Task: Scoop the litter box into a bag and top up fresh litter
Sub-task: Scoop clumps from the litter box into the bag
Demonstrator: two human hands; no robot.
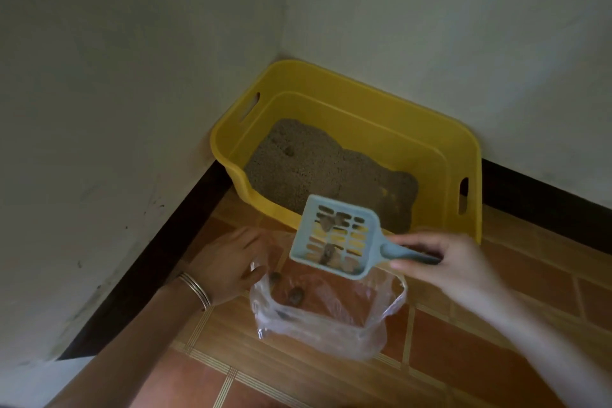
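A yellow litter box (440,139) stands in the room's corner with brown-grey litter (318,169) inside. My right hand (443,262) grips the handle of a pale blue slotted scoop (334,235), held over the box's front edge and above a clear plastic bag (331,318). A few dark clumps (328,257) lie in the scoop. The bag stands open on the floor with a couple of clumps (294,295) inside. My left hand (228,265), with bangles at the wrist, holds the bag's left rim.
White walls (132,76) meet behind the box, with a dark skirting board (145,275) along their base. The floor (463,358) is orange-brown tile, in front of and to the right of the bag.
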